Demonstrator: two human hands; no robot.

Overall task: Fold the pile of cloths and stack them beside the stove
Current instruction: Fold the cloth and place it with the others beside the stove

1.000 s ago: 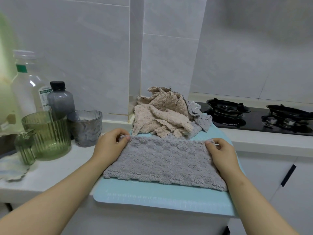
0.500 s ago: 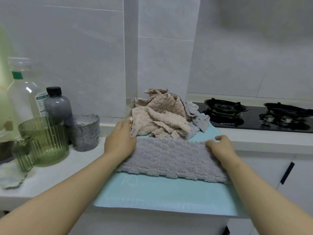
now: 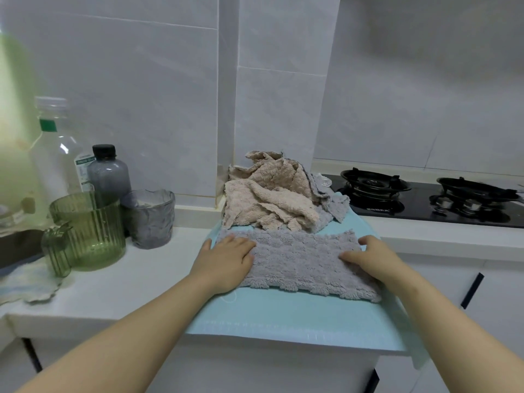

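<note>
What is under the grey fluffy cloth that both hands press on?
A light blue mat, showing past the edges of the grey fluffy cloth, lies on the white counter. Whether anything sits between cloth and mat is hidden.

grey cloth (image 3: 297, 259), beige pile (image 3: 269, 194) (waffle-textured), aqua mat (image 3: 283, 316)
</note>
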